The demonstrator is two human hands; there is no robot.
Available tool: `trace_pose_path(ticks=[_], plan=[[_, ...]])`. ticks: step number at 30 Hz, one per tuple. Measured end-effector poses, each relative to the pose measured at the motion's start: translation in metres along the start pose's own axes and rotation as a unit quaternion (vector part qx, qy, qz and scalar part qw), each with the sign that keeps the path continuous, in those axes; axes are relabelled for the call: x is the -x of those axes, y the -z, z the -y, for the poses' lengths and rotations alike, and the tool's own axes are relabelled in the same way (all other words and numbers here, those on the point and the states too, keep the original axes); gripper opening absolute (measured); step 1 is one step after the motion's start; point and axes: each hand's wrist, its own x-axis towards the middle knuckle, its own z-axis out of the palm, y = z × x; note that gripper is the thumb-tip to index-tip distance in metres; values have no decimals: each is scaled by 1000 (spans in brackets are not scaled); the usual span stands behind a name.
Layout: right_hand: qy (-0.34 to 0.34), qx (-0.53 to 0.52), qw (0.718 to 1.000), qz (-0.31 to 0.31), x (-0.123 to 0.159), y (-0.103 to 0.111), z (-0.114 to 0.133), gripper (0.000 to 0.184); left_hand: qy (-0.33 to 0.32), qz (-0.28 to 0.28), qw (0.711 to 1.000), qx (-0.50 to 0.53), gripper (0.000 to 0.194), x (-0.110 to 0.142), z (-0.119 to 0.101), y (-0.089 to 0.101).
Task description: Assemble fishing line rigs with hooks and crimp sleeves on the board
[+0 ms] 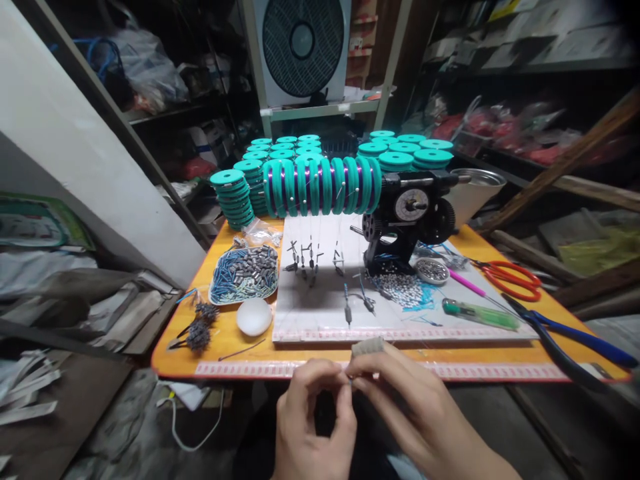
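My left hand [316, 417] and my right hand [407, 400] meet at the table's front edge, thumbs and fingertips pinched together. Whatever lies between the fingertips is too small to make out. A greyish wrap [367, 346] covers one finger of my right hand. Beyond them, a black hand-cranked winding machine [411, 207] carries a row of teal spools [323, 185] wound with purple line. Thin lines hang from the spools, ending in small dark weights [349, 313] above and on the white board [310, 313].
At left sit a tray of small metal and blue pieces [244, 273], a white round dish [253, 317] and spiky dark clusters [199, 335]. Stacked teal spools [233, 197] stand behind. At right lie a green cutter knife [480, 313], red-handled scissors [513, 280] and blue-handled pliers [580, 340].
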Motion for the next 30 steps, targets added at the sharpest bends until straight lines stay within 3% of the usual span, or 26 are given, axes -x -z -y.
trace_pose_path(ticks=[3, 6, 8, 11, 15, 18, 21, 24, 26, 30], plan=[[14, -2, 1000, -3, -3, -2, -3, 19, 116, -15, 990, 74, 19, 3, -2, 1], [39, 30, 998, -27, -4, -5, -3, 17, 203, 19, 972, 118, 22, 0, -2, 4], [47, 61, 996, -43, -4, -5, -2, 16, 198, 51, 972, 120, 20, -4, -2, 6], [52, 87, 993, -54, -4, -5, 0, 16, 135, 78, 985, 67, 7, -9, -2, 10], [60, 99, 992, -56, -3, -5, 0, 18, 77, 82, 993, -19, 10, -10, -1, 12], [67, 109, 991, -50, 4, -1, -4, 21, 63, 93, 993, -27, 12, -8, 0, 12], [2, 168, 977, -131, 19, 11, -12, 35, 78, 94, 992, -23, 14, -7, 3, 11], [-78, 271, 923, -261, 40, 27, -27, 42, 113, 83, 990, 0, 16, -7, 4, 10], [-96, 331, 899, -271, 54, 37, -39, 46, 139, 71, 987, 26, 17, -7, 4, 9], [-102, 378, 892, -224, 67, 42, -57, 50, 167, 50, 983, 55, 22, -7, -1, 5]])
